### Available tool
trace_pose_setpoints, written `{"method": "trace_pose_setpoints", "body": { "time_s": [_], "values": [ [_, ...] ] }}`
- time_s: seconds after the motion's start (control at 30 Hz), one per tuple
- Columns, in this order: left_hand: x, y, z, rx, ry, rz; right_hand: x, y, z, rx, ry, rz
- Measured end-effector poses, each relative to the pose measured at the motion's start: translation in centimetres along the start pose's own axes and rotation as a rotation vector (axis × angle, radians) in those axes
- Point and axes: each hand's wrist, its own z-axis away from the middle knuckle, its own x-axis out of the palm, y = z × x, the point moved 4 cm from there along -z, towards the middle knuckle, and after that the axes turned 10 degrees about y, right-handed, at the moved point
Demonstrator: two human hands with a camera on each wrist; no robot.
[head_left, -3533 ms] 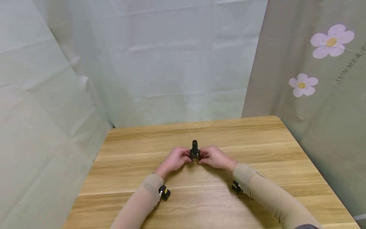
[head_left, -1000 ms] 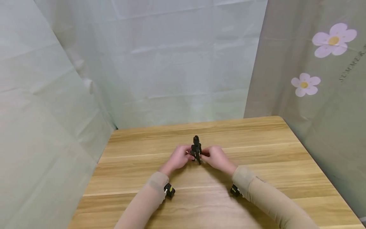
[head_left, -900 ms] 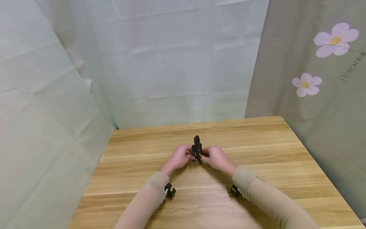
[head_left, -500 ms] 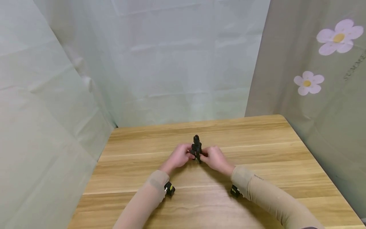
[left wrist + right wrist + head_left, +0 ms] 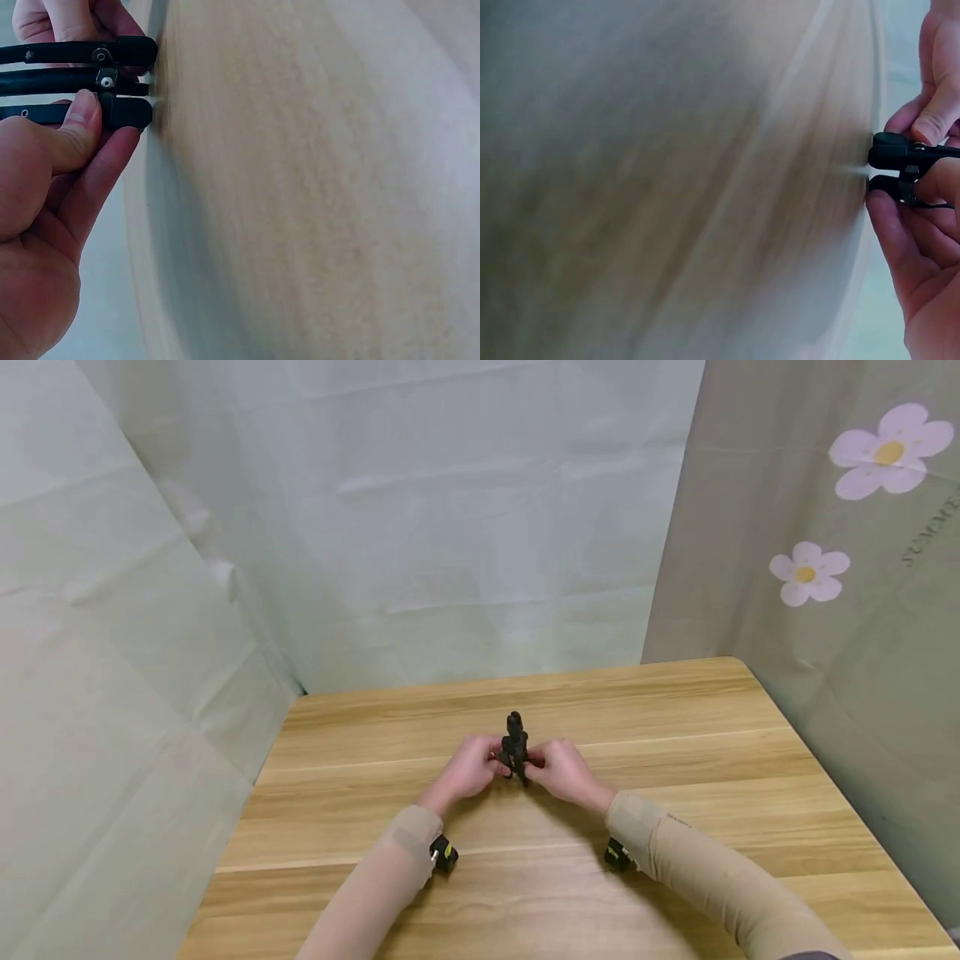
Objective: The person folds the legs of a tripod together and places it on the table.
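A small black tripod [image 5: 515, 745] stands upright near the middle of the wooden table, between both hands. My left hand [image 5: 471, 768] pinches one of its legs [image 5: 127, 114] low down, thumb on top and index finger beneath in the left wrist view. From the other side, my right hand [image 5: 564, 772] grips a leg [image 5: 885, 187] near its foot, with the thumb over it. Three legs with rounded ends and riveted braces [image 5: 106, 81] show in the left wrist view. The tripod's upper part lies outside both wrist views.
The wooden table [image 5: 360, 827] has a pale cloth backdrop [image 5: 465, 527] behind it and on both sides. White flowers [image 5: 810, 574] are printed on the right cloth. A small black camera sits at each wrist, the left camera [image 5: 443, 854] and right camera [image 5: 618, 855].
Compared with 3.5 seconds ago, the tripod is turned and a leg now shows in front, pointing toward me. Over the last second both hands keep their hold nearly still; the view shifts slightly.
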Motion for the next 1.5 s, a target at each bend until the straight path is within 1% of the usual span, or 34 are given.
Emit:
{"method": "trace_pose_setpoints", "body": {
  "time_s": [0.07, 0.27, 0.4, 0.5, 0.6, 0.67, 0.73, 0.8, 0.87, 0.97, 1.07, 1.17, 1.2, 1.27, 1.37, 1.43, 1.5],
  "values": [
    [0.0, 0.0, 0.0, -0.002, 0.000, 0.006, -0.1, 0.0, 0.0, -0.001, -0.001, -0.007],
    [0.2, -0.1, -0.1, 0.019, -0.005, 0.019, -0.1, -0.1, 0.0, -0.008, -0.009, -0.005],
    [0.3, -0.3, 0.1, 0.012, 0.003, 0.014, -0.1, 0.1, 0.0, -0.015, -0.023, -0.005],
    [0.3, -0.3, 0.3, 0.018, 0.012, -0.010, -0.1, 0.5, 0.0, 0.001, -0.055, -0.033],
    [0.3, -0.4, 0.5, 0.017, 0.012, -0.018, -0.2, 0.9, 0.1, 0.042, -0.096, -0.068],
    [0.3, -0.4, 0.6, 0.010, 0.000, 0.005, -0.3, 1.1, 0.2, 0.044, -0.111, -0.079],
    [0.2, -0.4, 0.8, -0.010, -0.021, 0.041, -0.5, 1.1, 0.4, 0.043, -0.121, -0.093],
    [-0.1, -0.3, 1.0, -0.028, -0.038, 0.076, -0.8, 1.1, 0.6, 0.041, -0.123, -0.101],
    [-0.6, -0.1, 1.1, -0.044, -0.042, 0.093, -1.2, 1.1, 0.9, 0.052, -0.126, -0.113],
    [-1.7, 0.4, 1.3, -0.049, -0.030, 0.085, -1.7, 1.3, 1.3, 0.093, -0.125, -0.131],
    [-3.0, 1.4, 1.5, -0.050, -0.016, 0.074, -2.2, 1.4, 1.8, 0.120, -0.105, -0.149],
    [-4.3, 2.6, 1.8, -0.027, 0.000, 0.055, -2.8, 1.2, 2.2, 0.156, -0.064, -0.179],
    [-4.8, 3.1, 1.9, -0.007, 0.010, 0.043, -3.0, 1.1, 2.3, 0.162, -0.045, -0.191],
    [-5.8, 4.0, 2.1, 0.042, 0.039, 0.014, -3.3, 0.7, 2.5, 0.179, -0.008, -0.217],
    [-7.1, 5.7, 2.1, 0.136, 0.088, -0.028, -3.7, 0.2, 2.8, 0.197, 0.044, -0.258],
    [-7.7, 6.8, 1.9, 0.199, 0.115, -0.073, -3.7, 0.0, 3.0, 0.207, 0.070, -0.273],
    [-8.1, 7.7, 1.6, 0.250, 0.130, -0.129, -3.6, -0.1, 3.3, 0.216, 0.082, -0.292]
  ]
}}
